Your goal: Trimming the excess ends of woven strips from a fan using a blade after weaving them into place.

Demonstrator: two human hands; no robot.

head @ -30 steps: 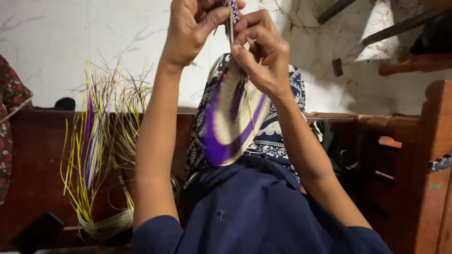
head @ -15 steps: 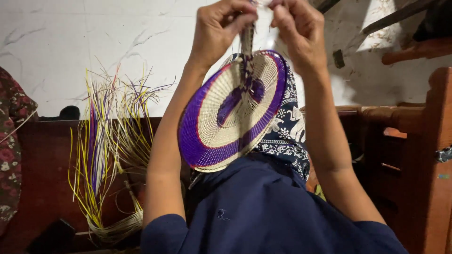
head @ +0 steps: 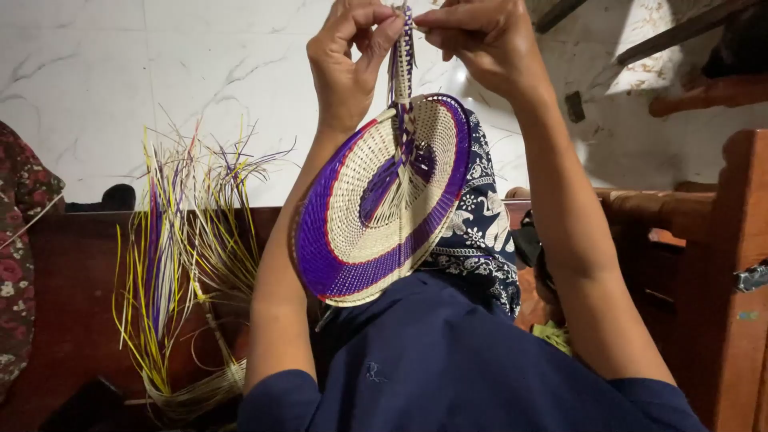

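Observation:
A round woven fan [head: 376, 204] in cream and purple with a thin red ring hangs in front of me, its braided handle [head: 401, 56] pointing away. My left hand [head: 352, 52] pinches the handle from the left. My right hand [head: 480, 40] pinches thin strands at the handle's tip from the right. Both arms reach out over my dark blue top [head: 448, 368] and a blue patterned cloth [head: 480, 216].
A bundle of loose yellow, purple and cream straw strips [head: 180, 256] lies to the left on dark wooden furniture [head: 64, 304]. Wooden furniture [head: 720, 272] stands at the right. Beyond is a white marbled floor [head: 160, 80]. A floral-clad person [head: 20, 240] is at the left edge.
The fan has turned from edge-on to showing its face and swung a little left. Both hands have shifted along the handle while still pinching it.

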